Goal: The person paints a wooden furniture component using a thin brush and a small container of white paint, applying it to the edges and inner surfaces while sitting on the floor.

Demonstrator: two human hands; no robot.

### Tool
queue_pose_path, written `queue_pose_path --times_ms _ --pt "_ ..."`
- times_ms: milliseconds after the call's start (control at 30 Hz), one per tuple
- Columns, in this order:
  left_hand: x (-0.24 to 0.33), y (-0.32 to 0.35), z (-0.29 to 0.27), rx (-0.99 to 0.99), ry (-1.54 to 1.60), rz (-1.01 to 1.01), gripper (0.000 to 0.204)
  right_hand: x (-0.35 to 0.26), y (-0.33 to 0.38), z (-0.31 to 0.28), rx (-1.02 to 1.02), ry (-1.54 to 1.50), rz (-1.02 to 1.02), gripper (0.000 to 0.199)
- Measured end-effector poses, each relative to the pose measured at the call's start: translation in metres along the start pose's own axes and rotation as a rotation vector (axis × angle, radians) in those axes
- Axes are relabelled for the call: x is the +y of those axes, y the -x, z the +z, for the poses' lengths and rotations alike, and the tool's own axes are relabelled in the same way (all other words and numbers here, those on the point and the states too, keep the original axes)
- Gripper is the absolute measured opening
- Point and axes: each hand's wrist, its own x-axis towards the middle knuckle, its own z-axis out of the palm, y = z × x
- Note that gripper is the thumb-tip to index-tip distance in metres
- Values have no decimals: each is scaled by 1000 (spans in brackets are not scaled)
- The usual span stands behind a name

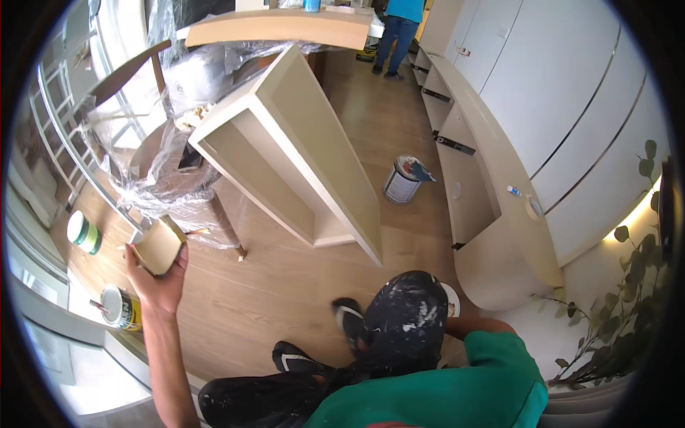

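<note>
My left hand [158, 282] is raised at the left, fingers and thumb closed around the edges of a curved tan sheet with a dark edge [161, 247]; it looks like folded sandpaper. The hand is in front of a plastic-wrapped chair [168, 203]. Of my right arm only the upper part shows, at the lower right, and my raised knee hides the right hand. Beside that knee, a white round rim [451, 301] is partly visible. A beige open-fronted cabinet drawer or box [292, 153] stands tilted on the floor ahead, touching neither visible hand.
Paint cans stand on the wood floor: one open with a blue-grey flap [402, 182], a green-and-white tub [84, 234], and a yellow-labelled can [121, 309]. A long low cabinet [499, 171] lines the right wall near a leafy plant [606, 335]. Another person [399, 32] stands far back.
</note>
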Motion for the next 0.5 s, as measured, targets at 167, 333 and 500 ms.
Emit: queue_pose_path --times_ms 167,333,500 --pt "0 0 -6 36 -10 14 58 -4 2 4 -27 49 16 33" --pt "7 5 -13 100 -64 70 61 4 -13 14 16 -49 -68 31" --pt "-8 3 -21 128 -94 152 64 11 -12 19 81 -82 -129 30"
